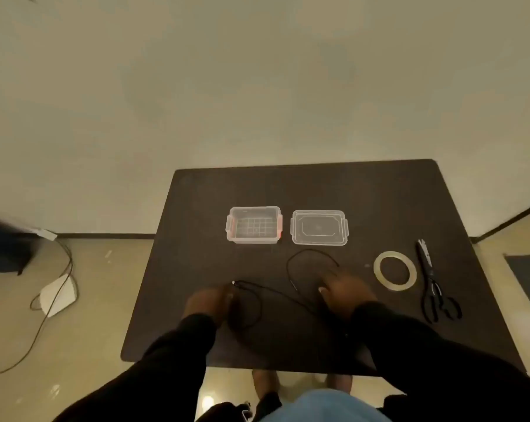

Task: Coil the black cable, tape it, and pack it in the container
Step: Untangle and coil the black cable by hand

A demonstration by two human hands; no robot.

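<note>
A thin black cable (291, 269) lies in loose loops across the middle of the dark table (379, 202). Its end with a small white plug points left near my left hand (207, 303). That hand rests at the cable's left loop, blurred, and its grip is unclear. My right hand (344, 289) lies over the cable's right loop, fingers spread on the table. A clear container (254, 224) with red latches stands open behind the cable. Its clear lid (319, 227) lies flat to its right. A roll of clear tape (394, 270) lies right of my right hand.
Black scissors (434, 284) lie right of the tape, near the table's right edge. On the floor to the left sit a white device (58, 295) with a trailing cord and a dark object (5, 245). The wall is close behind the table.
</note>
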